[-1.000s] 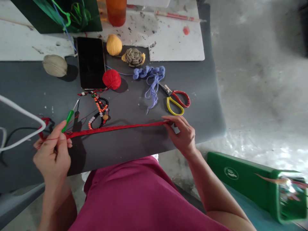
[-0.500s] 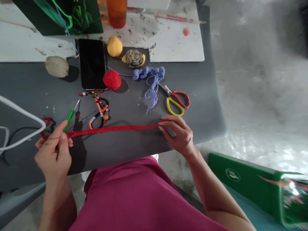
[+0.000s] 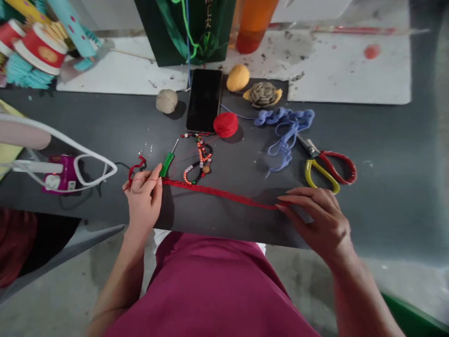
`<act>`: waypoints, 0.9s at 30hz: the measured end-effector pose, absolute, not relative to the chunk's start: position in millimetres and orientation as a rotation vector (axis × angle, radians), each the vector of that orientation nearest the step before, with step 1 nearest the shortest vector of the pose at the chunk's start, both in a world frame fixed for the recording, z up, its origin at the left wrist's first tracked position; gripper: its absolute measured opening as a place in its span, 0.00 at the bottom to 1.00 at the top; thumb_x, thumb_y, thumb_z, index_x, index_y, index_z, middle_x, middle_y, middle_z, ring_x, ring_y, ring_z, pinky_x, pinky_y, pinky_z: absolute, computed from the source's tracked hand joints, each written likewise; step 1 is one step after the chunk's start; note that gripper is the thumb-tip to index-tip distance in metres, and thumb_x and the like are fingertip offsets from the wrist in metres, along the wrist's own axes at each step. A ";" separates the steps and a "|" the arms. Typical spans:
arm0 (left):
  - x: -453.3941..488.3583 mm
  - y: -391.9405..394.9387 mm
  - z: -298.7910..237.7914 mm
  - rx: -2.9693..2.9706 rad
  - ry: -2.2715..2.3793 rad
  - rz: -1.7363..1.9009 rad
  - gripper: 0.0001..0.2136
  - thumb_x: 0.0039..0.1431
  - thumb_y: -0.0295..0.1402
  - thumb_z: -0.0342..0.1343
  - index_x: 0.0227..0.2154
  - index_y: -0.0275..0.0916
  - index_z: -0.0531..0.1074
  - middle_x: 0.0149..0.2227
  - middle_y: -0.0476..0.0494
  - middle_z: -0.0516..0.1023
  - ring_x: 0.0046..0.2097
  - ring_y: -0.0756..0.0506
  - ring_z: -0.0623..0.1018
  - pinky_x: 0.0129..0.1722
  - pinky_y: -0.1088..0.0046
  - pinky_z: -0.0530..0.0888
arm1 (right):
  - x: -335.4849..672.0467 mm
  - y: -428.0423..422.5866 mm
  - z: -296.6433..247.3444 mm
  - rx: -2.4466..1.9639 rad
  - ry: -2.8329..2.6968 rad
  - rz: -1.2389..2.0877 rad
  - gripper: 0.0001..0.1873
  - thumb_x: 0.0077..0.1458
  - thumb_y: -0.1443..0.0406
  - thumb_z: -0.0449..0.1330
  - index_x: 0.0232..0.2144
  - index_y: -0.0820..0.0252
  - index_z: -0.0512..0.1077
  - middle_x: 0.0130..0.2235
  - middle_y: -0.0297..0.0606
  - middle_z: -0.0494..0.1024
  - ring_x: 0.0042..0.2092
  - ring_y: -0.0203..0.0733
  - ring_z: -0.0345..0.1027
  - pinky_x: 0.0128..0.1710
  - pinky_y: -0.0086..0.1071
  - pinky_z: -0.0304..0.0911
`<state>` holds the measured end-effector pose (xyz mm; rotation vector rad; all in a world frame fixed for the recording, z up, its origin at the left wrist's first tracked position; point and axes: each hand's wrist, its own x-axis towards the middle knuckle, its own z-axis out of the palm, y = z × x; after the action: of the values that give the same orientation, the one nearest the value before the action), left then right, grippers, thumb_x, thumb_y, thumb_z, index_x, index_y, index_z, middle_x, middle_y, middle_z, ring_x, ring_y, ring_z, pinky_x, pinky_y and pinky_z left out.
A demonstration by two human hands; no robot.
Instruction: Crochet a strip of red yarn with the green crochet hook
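Red strip [image 3: 217, 192] links left hand [image 3: 142, 199] and right hand [image 3: 321, 220].

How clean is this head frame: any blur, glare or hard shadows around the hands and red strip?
Head view: centre fairly sharp, red crochet strip and green-handled hook readable; edges smeared, notably the cups top left and the table at right; right hand slightly soft; left hand throws a soft shadow to its right; phone shows no glare.

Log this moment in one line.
left hand: pinches red strip, hook | right hand: rests on red strip end | scissors: beside right hand
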<state>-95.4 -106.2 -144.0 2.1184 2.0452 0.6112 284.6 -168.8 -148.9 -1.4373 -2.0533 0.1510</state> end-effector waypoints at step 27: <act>-156.0 -99.1 -100.6 1.895 1.472 0.761 0.09 0.67 0.37 0.59 0.44 0.45 0.84 0.46 0.43 0.87 0.46 0.43 0.86 0.51 0.63 0.82 | 211.0 -169.6 -158.2 -1.424 -1.996 0.186 0.08 0.63 0.71 0.66 0.43 0.58 0.78 0.46 0.46 0.84 0.45 0.52 0.77 0.45 0.46 0.70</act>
<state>-156.0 -99.1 -100.6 1.8952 1.4716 0.7611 211.0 -169.6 -158.2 -1.4238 -1.9965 0.1862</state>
